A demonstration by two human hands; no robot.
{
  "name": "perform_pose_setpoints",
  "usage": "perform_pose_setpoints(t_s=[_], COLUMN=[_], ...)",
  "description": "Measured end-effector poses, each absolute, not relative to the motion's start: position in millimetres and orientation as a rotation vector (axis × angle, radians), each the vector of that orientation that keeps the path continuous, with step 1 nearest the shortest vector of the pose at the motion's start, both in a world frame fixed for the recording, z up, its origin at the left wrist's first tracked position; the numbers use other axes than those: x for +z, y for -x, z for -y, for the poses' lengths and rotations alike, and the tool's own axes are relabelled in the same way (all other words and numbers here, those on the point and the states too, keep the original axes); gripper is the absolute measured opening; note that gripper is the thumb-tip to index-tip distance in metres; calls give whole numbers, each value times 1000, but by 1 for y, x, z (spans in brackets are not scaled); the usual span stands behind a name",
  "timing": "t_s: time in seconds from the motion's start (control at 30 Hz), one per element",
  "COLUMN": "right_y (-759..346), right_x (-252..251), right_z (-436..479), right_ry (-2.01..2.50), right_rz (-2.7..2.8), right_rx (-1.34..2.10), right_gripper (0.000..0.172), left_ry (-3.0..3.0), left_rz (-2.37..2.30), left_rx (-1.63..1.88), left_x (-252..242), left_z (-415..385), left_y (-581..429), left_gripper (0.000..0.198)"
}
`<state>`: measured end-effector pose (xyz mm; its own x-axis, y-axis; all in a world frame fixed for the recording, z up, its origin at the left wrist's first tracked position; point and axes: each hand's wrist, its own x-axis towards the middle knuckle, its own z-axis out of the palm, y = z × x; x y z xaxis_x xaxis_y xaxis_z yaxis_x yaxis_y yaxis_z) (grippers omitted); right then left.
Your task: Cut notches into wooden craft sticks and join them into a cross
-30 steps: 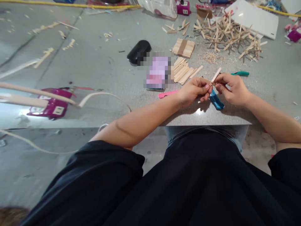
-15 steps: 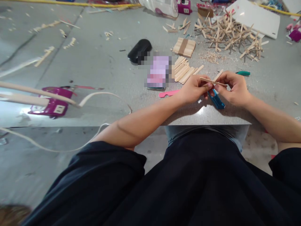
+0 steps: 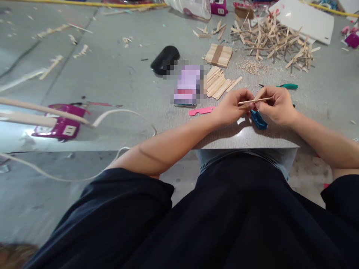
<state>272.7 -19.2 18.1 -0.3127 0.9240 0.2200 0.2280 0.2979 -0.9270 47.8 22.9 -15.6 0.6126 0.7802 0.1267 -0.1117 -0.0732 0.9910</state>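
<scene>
Crossed popsicle sticks point(image 3: 255, 101) are pinched between my two hands above the table's front edge. My left hand point(image 3: 234, 106) is closed on them from the left, thumb against fingers. From the other side my right hand point(image 3: 278, 104) grips them with thumb and bent fingers. Fingers partly cover the point where the sticks cross. A blue tool point(image 3: 259, 120) lies just below the hands, its upper end hidden. Behind my right hand sits a green-handled tool point(image 3: 290, 86). Loose popsicle sticks point(image 3: 217, 84) lie beyond my left hand, near a pink flat piece point(image 3: 200, 111).
A banded stick bundle point(image 3: 224, 56) and a heap of joined crossed sticks point(image 3: 272, 39) lie farther back, with wood crumbs point(image 3: 254, 67) in front. A phone point(image 3: 187, 84) and black case point(image 3: 165, 59) are left of them. A purple power strip point(image 3: 63, 121) with cables stands at left.
The crossed sticks have tilted in my fingers, so one now appears thin and edge-on. Both hands have turned slightly, uncovering more of the green-handled tool.
</scene>
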Motion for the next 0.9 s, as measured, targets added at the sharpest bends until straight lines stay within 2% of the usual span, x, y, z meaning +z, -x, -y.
perform_pose_setpoints(t_s=[0.17,0.37,0.53,0.63,0.73,0.9], right_y=[-274,-273,-266,-264,-263,-262], right_x=[20,15,12,13,14,12], right_z=[18,15,21,27,31,30], right_ry=[1134,1093,942,852,779,807], right_rz=[1733,1678,1574,1578,1610,1603], right_rx=[957,1059,1204,1172,1084,1048], right_gripper=[25,31,38,39,40,54], left_ry=[-1697,-1807,-1739,-1728,-1762,-1605], left_rz=[-673,-626,-489,-447,-429,-377], left_rx=[1020,1007,1042,1053,1103,1078], left_x=[-18,-17,-16,-15,-14,-11], left_z=[-26,-22,-17,-14,-11,-6], left_y=[-47,-48,-51,-52,-51,-52], left_gripper=[33,29,47,56,61,65])
